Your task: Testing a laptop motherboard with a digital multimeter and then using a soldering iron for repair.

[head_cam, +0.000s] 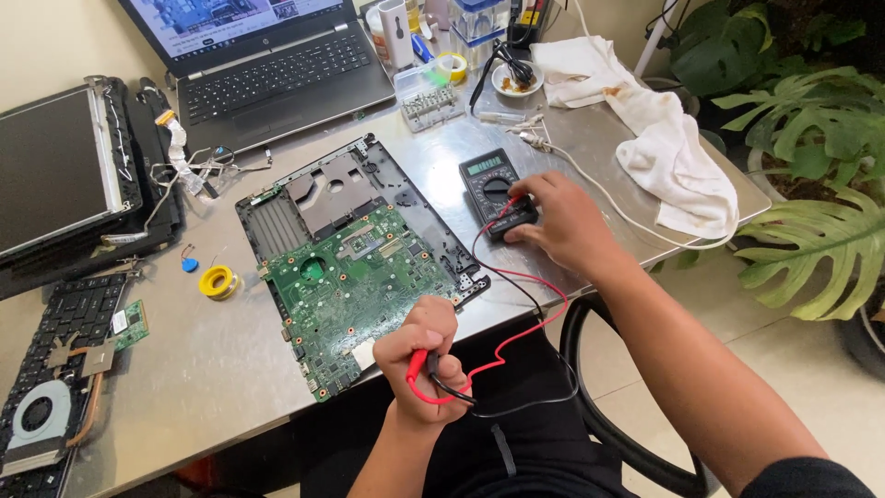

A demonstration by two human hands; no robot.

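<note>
Left hand (426, 361), grip closed on red and black test probes (426, 367) at the bench (184, 369) front edge beside a green motherboard (355, 290); right hand (562, 221), fingers pinching the dial of a black multimeter (493, 189) lying right of the board.

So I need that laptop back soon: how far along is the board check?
Done: the laptop is stripped, with the green motherboard bare in its base. In hand: the left hand holds both probes just off the board; the right hand is on the multimeter dial. Left: the screen panel and keyboard lie apart.
</note>
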